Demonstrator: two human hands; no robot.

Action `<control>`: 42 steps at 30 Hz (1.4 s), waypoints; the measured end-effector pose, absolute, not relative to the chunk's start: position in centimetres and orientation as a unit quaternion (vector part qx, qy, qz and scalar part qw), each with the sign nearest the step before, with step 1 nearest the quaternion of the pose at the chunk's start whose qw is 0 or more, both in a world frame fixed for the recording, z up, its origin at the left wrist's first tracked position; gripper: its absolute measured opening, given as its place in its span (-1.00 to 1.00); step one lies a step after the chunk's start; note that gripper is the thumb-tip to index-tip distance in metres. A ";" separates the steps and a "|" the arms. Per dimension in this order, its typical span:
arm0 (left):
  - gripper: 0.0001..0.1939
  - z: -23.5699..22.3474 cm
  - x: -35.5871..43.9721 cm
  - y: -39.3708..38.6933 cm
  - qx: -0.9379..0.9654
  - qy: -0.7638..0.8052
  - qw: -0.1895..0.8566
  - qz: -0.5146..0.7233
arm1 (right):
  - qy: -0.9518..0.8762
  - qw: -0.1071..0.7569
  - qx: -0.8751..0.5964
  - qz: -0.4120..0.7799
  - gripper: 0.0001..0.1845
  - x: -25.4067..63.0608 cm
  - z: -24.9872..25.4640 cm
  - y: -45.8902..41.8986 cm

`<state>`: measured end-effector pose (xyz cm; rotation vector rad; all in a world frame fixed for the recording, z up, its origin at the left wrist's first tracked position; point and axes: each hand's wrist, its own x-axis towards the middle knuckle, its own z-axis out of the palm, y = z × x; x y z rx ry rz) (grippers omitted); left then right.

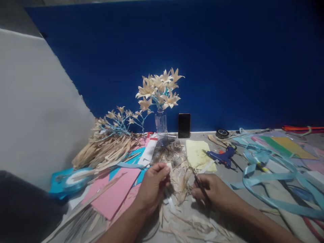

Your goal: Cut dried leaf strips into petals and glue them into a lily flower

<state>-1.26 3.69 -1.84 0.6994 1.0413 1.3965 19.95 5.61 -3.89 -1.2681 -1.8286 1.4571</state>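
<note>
My left hand [155, 182] is closed in a pinch near the middle of the table, with a small pale piece [169, 165] at its fingertips. What that piece is made of is hard to make out. To the right, my right hand [211, 190] is wrapped round dark scissors [199, 184], their narrow tips pointing up and away from me. The two hands are apart. Between and below them lie dry, straw-coloured husk scraps [183, 185]. A blue glue gun [222, 156] rests beyond my right hand, beside a yellow sheet [198, 153].
A clear vase [161, 126] of cream flowers [160, 87] stands against the blue wall, beside a dark phone [184, 125]. At left are husk strips [101, 152], smaller flowers [118, 119], pink paper [117, 192] and a ribbon roll [77, 180]. Loose light-blue ribbon [268, 199] covers the right side.
</note>
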 end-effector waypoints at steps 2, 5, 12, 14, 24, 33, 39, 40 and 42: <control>-0.75 -2.2 -0.7 3.1 0.296 0.422 0.662 0.544 | -0.597 0.296 -0.433 0.607 -0.65 19.7 -3.4 5.3; -0.73 -2.3 0.3 2.0 0.340 0.421 0.701 0.465 | -0.530 0.339 -0.398 0.667 -0.55 19.5 -3.2 4.8; -0.70 -2.0 1.4 1.0 0.402 0.440 0.701 0.391 | -0.485 0.328 -0.403 0.703 -0.59 19.5 -3.5 4.2; -0.70 -2.4 1.4 1.1 0.378 0.432 0.720 0.390 | -0.481 0.346 -0.410 0.693 -0.60 19.5 -3.3 4.2; -0.80 -3.5 1.0 1.8 0.277 0.392 0.768 0.424 | -0.410 0.412 -0.399 0.709 -0.53 18.8 -3.2 3.4; -0.85 -2.0 -0.3 2.5 0.235 0.368 0.744 0.506 | -0.559 0.161 -0.368 0.726 -0.36 20.1 -2.5 4.0; -0.89 -2.1 -0.6 2.7 0.246 0.364 0.739 0.510 | -0.589 0.107 -0.342 0.725 -0.27 20.3 -2.9 3.8; -0.89 -2.1 -0.6 2.7 0.249 0.366 0.737 0.511 | -0.590 0.106 -0.343 0.724 -0.27 20.3 -2.9 3.8; -0.88 -2.2 -0.5 2.7 0.257 0.372 0.730 0.513 | -0.598 0.100 -0.341 0.718 -0.28 20.4 -2.9 3.9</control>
